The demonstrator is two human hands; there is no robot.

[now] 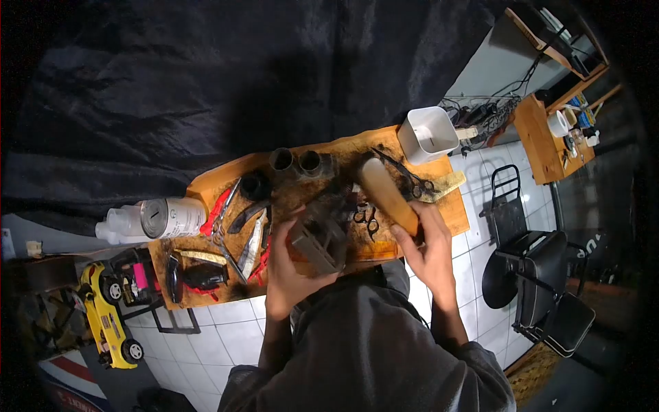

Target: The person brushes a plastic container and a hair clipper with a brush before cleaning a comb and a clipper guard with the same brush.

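While a dark, block-like holder is gripped in the left hand, with the fingers curled about its side and underside over the near edge of the worktop, a wooden-handled brush is pinched at its near end between thumb and fingers of the right hand. Brush axis: slanted, near right to far left, pale head pointed away from the right hand. Brush is seen right of the holder, apart from it; scissors are noted between. Holder detail is blurred.
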